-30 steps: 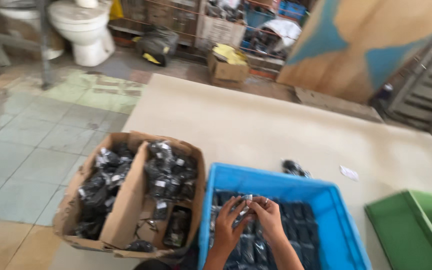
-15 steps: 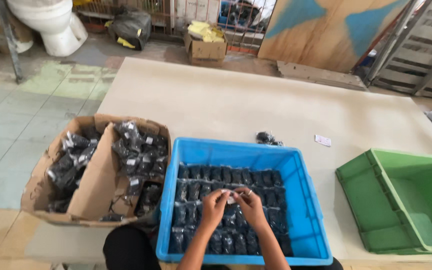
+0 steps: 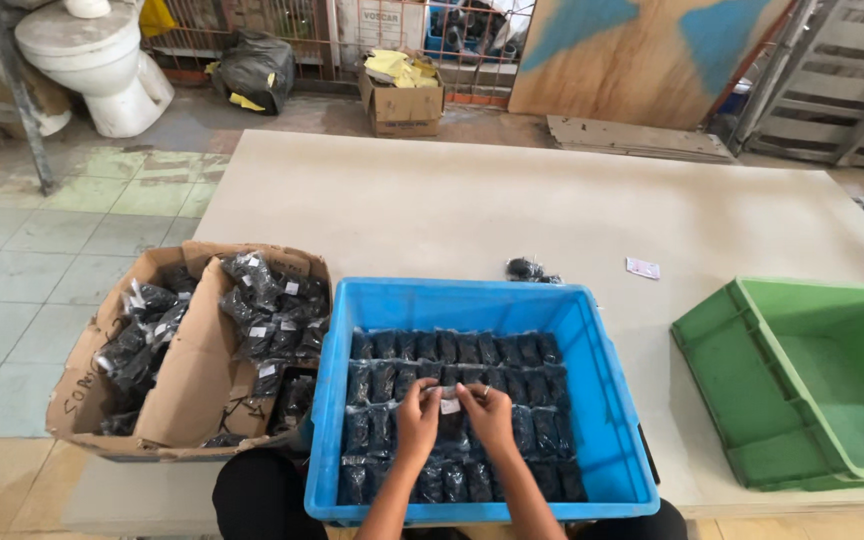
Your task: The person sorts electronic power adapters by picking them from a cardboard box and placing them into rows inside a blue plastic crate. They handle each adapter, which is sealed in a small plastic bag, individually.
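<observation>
- Pale board tabletop point(image 3: 452, 200) fills the view, with tiled floor to its left and a white toilet, a small carton and wooden panels along the far edge of the room.
- Both hands meet over the middle of the blue crate point(image 3: 347, 330), low in the frame at about 6 o'clock.
- Left hand point(image 3: 416, 420) and right hand point(image 3: 489, 415) are pinched together on one small black packet with a white label point(image 3: 449, 406); fingertips of both are closed on its top edge, held just above the rows.
- Rows of black packets point(image 3: 452, 350) stand packed side by side in the crate, filling most of its floor.
- Judging from this, the step in hand is seating or straightening that one packet among its neighbours; the next move would call for a steady press down into the row without tipping the packets beside it.
- At 9 o'clock from the hands, a two-part cardboard box point(image 3: 187, 380) touches the crate and holds loose black packets with white tags.
- At 3 o'clock, apart from the crate, sits a green crate point(image 3: 752, 390); nothing shows in it.
- At 12 o'clock, beyond the blue crate's far wall, a lone black packet point(image 3: 525, 269) and a small paper slip point(image 3: 643, 268) lie on the board.
</observation>
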